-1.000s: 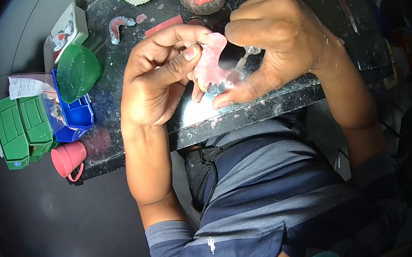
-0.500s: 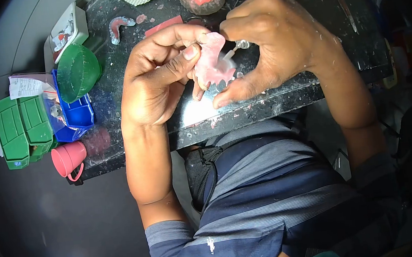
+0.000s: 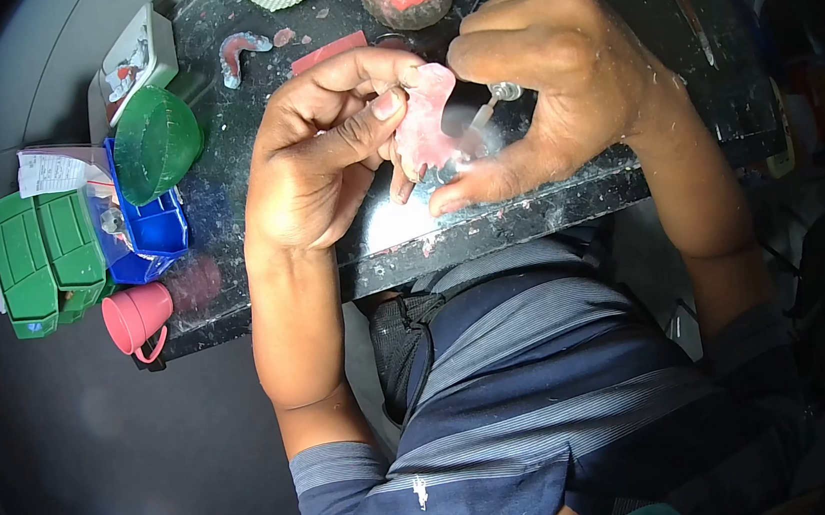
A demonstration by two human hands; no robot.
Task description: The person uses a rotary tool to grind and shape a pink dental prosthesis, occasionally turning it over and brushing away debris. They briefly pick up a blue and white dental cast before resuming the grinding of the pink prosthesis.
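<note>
My left hand [image 3: 317, 157] pinches a pink denture base [image 3: 426, 120] between thumb and fingers, over the front part of the table. My right hand [image 3: 559, 76] is curled around a rotary handpiece [image 3: 507, 92], most of its body hidden in the palm. Its metal nose points down and left. The spinning bur [image 3: 475, 132] is a blur at the inner lower edge of the pink base. My right thumb reaches below the base, close to its lower edge. Pale haze and dust surround the bur.
On the left stand a green bowl [image 3: 145, 150], a blue bin [image 3: 161, 234], green bins [image 3: 49, 245] and a pink mug [image 3: 137, 315] at the table edge. Behind my hands lie a horseshoe-shaped piece [image 3: 233, 57], a pink sheet [image 3: 335, 48] and a round holder [image 3: 402, 9].
The handpiece has shifted slightly right and towards me, its bur now lower along the base's inner edge. The denture base has tilted and moved slightly right with my left hand.
</note>
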